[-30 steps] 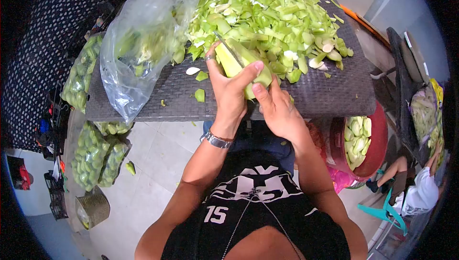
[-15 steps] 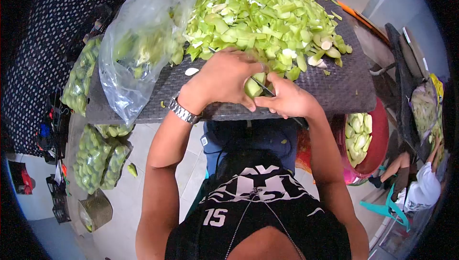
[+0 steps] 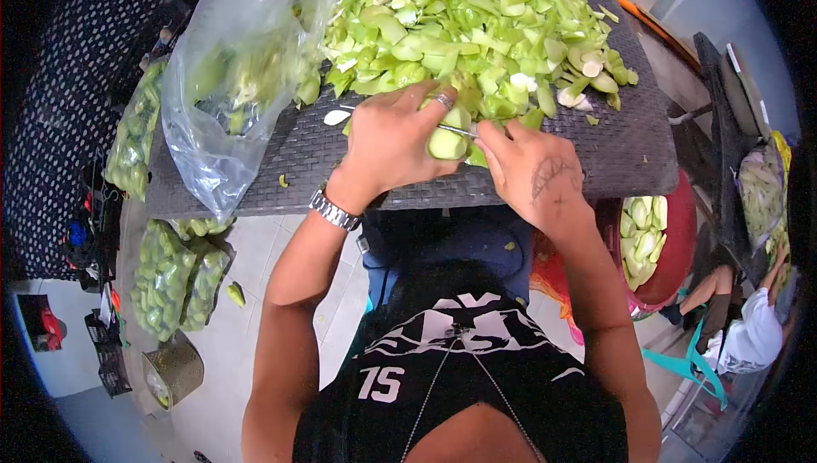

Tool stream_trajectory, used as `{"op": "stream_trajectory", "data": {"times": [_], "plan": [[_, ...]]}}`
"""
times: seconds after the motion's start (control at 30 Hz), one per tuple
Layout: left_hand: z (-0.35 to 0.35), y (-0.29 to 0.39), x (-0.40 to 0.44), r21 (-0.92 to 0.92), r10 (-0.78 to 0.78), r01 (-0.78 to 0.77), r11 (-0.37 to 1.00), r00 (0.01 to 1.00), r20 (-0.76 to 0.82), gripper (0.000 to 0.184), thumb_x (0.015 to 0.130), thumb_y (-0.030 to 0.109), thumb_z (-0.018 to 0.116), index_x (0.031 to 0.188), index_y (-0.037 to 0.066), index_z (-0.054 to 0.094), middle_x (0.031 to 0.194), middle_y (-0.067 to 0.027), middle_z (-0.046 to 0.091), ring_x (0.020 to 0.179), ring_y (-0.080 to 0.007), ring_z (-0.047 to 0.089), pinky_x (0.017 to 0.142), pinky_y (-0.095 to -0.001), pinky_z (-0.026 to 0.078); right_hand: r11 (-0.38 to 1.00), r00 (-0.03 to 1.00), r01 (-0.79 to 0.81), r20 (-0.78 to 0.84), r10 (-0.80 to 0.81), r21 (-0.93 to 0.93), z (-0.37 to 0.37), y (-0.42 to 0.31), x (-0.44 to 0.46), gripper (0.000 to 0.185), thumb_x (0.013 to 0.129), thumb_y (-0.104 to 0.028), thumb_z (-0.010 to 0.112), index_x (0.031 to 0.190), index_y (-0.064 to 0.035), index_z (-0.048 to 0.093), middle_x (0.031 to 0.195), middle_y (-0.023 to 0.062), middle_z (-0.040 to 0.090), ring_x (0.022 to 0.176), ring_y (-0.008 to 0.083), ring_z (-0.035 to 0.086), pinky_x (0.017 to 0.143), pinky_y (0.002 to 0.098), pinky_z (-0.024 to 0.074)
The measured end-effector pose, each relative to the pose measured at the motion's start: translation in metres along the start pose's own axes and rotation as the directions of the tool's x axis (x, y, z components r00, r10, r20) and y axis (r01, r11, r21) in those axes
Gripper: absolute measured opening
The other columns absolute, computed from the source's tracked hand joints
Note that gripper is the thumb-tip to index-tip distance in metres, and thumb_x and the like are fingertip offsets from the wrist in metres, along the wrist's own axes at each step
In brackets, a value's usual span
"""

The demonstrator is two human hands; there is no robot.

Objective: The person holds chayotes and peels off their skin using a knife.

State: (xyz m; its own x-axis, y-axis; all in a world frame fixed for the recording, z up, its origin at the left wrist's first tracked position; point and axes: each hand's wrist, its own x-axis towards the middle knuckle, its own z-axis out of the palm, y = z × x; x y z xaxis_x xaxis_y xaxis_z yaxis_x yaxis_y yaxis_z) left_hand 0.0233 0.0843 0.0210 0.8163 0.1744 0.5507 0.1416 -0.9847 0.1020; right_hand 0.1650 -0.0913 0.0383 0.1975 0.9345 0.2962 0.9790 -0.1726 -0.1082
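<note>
My left hand (image 3: 393, 138), with a ring and a metal watch, is wrapped round a pale green peeled fruit (image 3: 448, 141), which looks like a green mango. My right hand (image 3: 529, 165) grips a small knife (image 3: 459, 130); its thin blade lies across the fruit, and its handle is hidden in my fingers. Both hands are above the near edge of the dark woven-pattern table (image 3: 596, 169). Just beyond them spreads a large heap of green peels and pieces (image 3: 477, 33). A white sliver (image 3: 336, 117) lies left of my left hand.
A clear plastic bag (image 3: 221, 114) holding green pieces sits on the table's left. Filled bags (image 3: 162, 280) and a bin (image 3: 174, 371) stand on the floor at left. A red tub (image 3: 679, 246) holds peeled fruit (image 3: 642, 237) at right. Another person (image 3: 753, 331) is at far right.
My right hand has turned and drawn slightly right, back of the hand now showing. The knife has swung from slanted to nearly level across the fruit. My left hand has shifted slightly left.
</note>
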Motion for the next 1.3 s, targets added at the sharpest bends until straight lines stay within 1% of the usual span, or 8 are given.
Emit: {"op": "stream_trajectory", "data": {"times": [0.43,0.53,0.73,0.83,0.93,1.03,1.2,1.3], "plan": [[0.006,-0.004,0.002,-0.131,-0.107,0.109,0.985,0.994,0.022,0.077,0.059,0.048,0.09,0.119,0.008,0.063,0.103,-0.0127,0.071,0.091,-0.0326,0.071,0.079,-0.043,0.057,1.0,0.997,-0.001,0.075,0.001,-0.009,-0.004,0.007,0.013,0.017,0.099,-0.03,0.06,0.104,-0.0142,0.062,0.076,0.0152,0.07,0.068,0.0387,0.069,0.061,0.0501,0.0535],[0.005,-0.001,0.003,-0.121,-0.176,0.18,0.976,0.983,0.046,0.084,0.054,0.047,0.093,0.121,0.007,0.064,0.104,-0.0149,0.072,0.094,-0.0337,0.071,0.09,-0.0439,0.056,1.0,0.996,-0.014,0.084,0.012,0.021,-0.002,0.008,0.015,0.016,0.099,-0.03,0.06,0.104,-0.0139,0.062,0.074,0.016,0.069,0.069,0.0395,0.07,0.062,0.0509,0.0537],[0.019,-0.002,0.007,-0.14,-0.057,0.052,0.989,0.998,-0.033,0.081,0.059,0.048,0.091,0.122,0.006,0.062,0.115,-0.0151,0.071,0.11,-0.0348,0.068,0.113,-0.0542,0.043,0.996,0.991,-0.061,0.127,0.051,0.071,0.003,0.011,0.01,0.015,0.098,-0.027,0.058,0.104,-0.0133,0.06,0.072,0.0172,0.069,0.072,0.0393,0.071,0.066,0.0516,0.0563],[0.01,-0.003,0.006,-0.131,0.012,-0.019,0.991,0.998,-0.054,0.084,0.059,0.051,0.09,0.124,0.006,0.061,0.123,-0.0161,0.069,0.118,-0.0356,0.065,0.114,-0.0557,0.041,0.993,0.989,-0.082,0.127,0.07,0.088,0.004,0.006,0.007,0.015,0.098,-0.027,0.059,0.104,-0.0133,0.06,0.072,0.0176,0.069,0.072,0.0396,0.071,0.067,0.0518,0.0569],[-0.019,-0.018,0.012,-0.078,0.058,-0.045,0.996,0.984,0.166,0.088,0.058,0.054,0.09,0.124,0.005,0.061,0.129,-0.0174,0.067,0.123,-0.0363,0.062,0.115,-0.0551,0.041,0.988,0.99,-0.091,0.114,0.077,0.123,0.003,0.006,0.006,0.016,0.101,-0.027,0.058,0.104,-0.0115,0.059,0.071,0.0198,0.068,0.071,0.0427,0.069,0.066,0.0542,0.0527],[-0.01,-0.03,0.013,-0.036,0.037,-0.031,0.999,0.982,0.185,0.092,0.056,0.056,0.091,0.126,0.004,0.06,0.129,-0.0186,0.066,0.123,-0.0376,0.062,0.115,-0.0542,0.041,0.99,0.981,-0.118,0.164,0.104,0.077,0.003,0.003,0.007,0.013,0.098,-0.026,0.059,0.106,-0.0157,0.061,0.074,0.016,0.07,0.073,0.0373,0.072,0.066,0.0489,0.0553],[0.002,-0.027,-0.003,-0.011,-0.061,0.062,0.998,0.996,0.071,0.1,0.056,0.049,0.093,0.136,0.002,0.054,0.142,-0.0272,0.057,0.137,-0.0404,0.053,0.116,-0.0505,0.041,0.996,0.99,-0.072,0.128,0.065,0.047,0.002,0.004,0.009,0.015,0.097,-0.026,0.06,0.106,-0.0146,0.062,0.072,0.0149,0.069,0.072,0.0366,0.07,0.069,0.0476,0.053],[0.003,-0.024,-0.009,0.004,-0.089,0.089,0.996,0.995,0.034,0.104,0.058,0.047,0.093,0.14,0.0,0.051,0.137,-0.027,0.061,0.131,-0.0414,0.057,0.115,-0.0505,0.042,1.0,1.0,-0.013,0.021,0.012,0.024,0.008,0.004,0.006,0.013,0.097,-0.025,0.061,0.104,-0.0144,0.062,0.071,0.0149,0.068,0.072,0.0361,0.07,0.068,0.0474,0.0532]]}}
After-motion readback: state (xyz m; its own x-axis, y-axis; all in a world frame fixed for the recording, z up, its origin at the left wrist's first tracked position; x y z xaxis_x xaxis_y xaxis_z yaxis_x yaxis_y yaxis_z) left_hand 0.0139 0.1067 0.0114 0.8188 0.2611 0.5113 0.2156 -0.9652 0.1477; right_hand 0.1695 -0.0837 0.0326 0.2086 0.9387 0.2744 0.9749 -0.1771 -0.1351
